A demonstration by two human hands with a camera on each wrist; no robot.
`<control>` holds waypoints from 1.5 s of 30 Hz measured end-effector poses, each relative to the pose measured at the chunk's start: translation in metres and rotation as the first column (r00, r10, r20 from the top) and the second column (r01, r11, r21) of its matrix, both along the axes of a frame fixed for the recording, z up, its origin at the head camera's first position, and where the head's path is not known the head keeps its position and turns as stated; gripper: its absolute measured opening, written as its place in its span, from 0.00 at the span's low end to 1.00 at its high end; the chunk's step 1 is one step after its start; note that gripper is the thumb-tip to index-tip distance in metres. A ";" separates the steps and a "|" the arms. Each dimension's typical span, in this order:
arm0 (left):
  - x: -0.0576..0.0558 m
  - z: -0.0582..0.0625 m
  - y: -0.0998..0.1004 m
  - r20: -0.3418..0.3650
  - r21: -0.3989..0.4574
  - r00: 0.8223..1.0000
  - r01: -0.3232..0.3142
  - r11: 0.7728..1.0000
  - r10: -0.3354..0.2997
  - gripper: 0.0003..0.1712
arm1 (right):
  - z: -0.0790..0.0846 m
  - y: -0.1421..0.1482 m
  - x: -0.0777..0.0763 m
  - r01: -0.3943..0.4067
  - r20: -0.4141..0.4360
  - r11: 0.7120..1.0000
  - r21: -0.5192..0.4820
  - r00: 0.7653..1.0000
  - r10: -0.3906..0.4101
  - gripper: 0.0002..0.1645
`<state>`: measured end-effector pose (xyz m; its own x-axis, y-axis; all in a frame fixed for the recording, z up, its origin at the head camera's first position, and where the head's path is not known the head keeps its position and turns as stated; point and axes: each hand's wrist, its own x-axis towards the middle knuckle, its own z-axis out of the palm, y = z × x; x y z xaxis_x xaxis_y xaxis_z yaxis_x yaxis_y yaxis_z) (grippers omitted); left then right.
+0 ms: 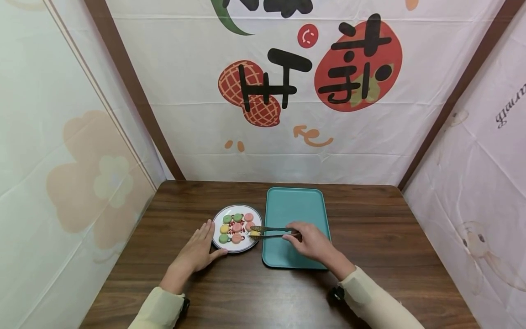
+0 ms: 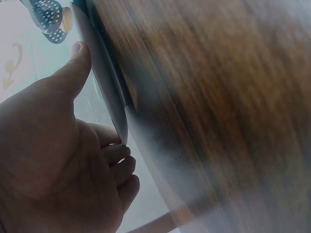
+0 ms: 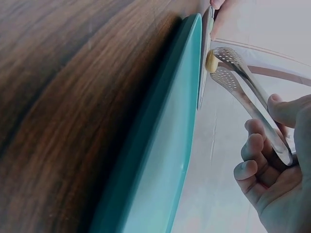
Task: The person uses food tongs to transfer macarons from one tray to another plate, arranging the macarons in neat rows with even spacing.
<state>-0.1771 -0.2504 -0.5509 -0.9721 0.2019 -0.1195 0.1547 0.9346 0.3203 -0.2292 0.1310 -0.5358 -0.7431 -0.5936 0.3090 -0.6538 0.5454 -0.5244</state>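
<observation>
A round white plate (image 1: 219, 217) with a dark rim line holds several small macarons in green, pink and yellow. My left hand (image 1: 195, 249) rests against the plate's left side, fingers along the rim and thumb spread at its near edge. My right hand (image 1: 311, 242) grips metal tongs (image 1: 273, 229) above the teal tray, pointing left. Their perforated tips reach over the plate's right edge, one on each side of a yellow macaron (image 3: 212, 61). A pink macaron (image 1: 237, 227) sits mid-plate, and a green macaron (image 1: 223, 238) lies at the near left.
A teal rectangular tray (image 1: 296, 205) lies right of the plate, its left edge close to the plate's rim. Both stand on a dark wooden table (image 1: 370, 228). Printed fabric walls (image 1: 287, 160) rise behind the table and at both sides.
</observation>
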 end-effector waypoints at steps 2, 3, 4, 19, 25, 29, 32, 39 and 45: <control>-0.001 -0.001 0.000 -0.002 0.000 1.000 0.001 1.000 -0.001 0.61 | 0.000 -0.001 -0.001 -0.001 0.001 1.000 0.015 1.000 0.001 0.22; -0.001 -0.001 0.000 -0.001 0.000 1.000 0.002 1.000 -0.002 0.61 | 0.001 -0.002 -0.002 -0.003 0.002 1.000 0.019 1.000 0.003 0.21; -0.001 -0.001 0.000 -0.001 -0.001 1.000 0.001 1.000 -0.001 0.61 | 0.001 -0.003 -0.002 -0.006 0.005 1.000 0.020 1.000 0.006 0.21; 0.001 -0.002 0.001 -0.025 -0.007 1.000 0.007 1.000 -0.007 0.61 | 0.007 -0.014 -0.005 -0.016 0.012 0.997 0.075 1.000 0.015 0.19; 0.001 -0.003 0.001 -0.023 -0.004 1.000 0.003 1.000 -0.003 0.61 | 0.009 -0.018 -0.005 -0.021 0.032 0.996 0.085 0.999 0.018 0.20; 0.001 -0.003 0.001 -0.019 -0.004 1.000 0.001 1.000 -0.001 0.61 | 0.010 -0.019 -0.004 -0.016 0.025 0.996 0.092 1.000 0.013 0.19; 0.001 -0.003 0.001 -0.016 -0.005 1.000 0.000 1.000 0.000 0.61 | 0.009 -0.020 -0.004 -0.012 0.022 0.995 0.096 1.000 0.010 0.19; 0.001 -0.004 0.000 -0.010 -0.001 1.000 -0.003 1.000 0.003 0.62 | 0.006 -0.021 -0.004 -0.005 0.030 0.995 0.101 1.000 0.002 0.19; 0.000 -0.003 0.001 -0.003 0.006 1.000 -0.009 1.000 0.009 0.62 | 0.006 -0.021 -0.005 -0.002 0.042 0.995 0.103 0.999 -0.002 0.20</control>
<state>-0.1771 -0.2494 -0.5542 -0.9742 0.1940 -0.1151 0.1476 0.9340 0.3252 -0.2341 0.1099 -0.5294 -0.7538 -0.6209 0.2151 -0.6328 0.5978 -0.4921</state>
